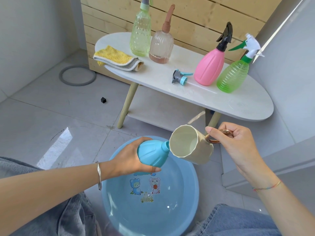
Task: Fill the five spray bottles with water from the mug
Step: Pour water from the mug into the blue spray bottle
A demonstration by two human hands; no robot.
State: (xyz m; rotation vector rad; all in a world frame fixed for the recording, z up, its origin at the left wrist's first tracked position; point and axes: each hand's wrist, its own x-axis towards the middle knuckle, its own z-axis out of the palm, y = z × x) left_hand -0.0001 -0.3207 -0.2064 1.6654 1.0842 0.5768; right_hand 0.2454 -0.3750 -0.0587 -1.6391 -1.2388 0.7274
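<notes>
A sky-blue plastic bottle (151, 155) is gripped by the left hand (127, 159); a cream faceted mug (196, 152), at three o'clock, by the right hand (238, 143).

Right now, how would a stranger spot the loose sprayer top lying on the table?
Find the white oval table by the wooden slat wall. Near its front edge, just left of the pink bottle, lies a small grey spray head with a light blue collar. It alone lies on its side with no bottle under it; the other four are screwed onto bottles.
</notes>
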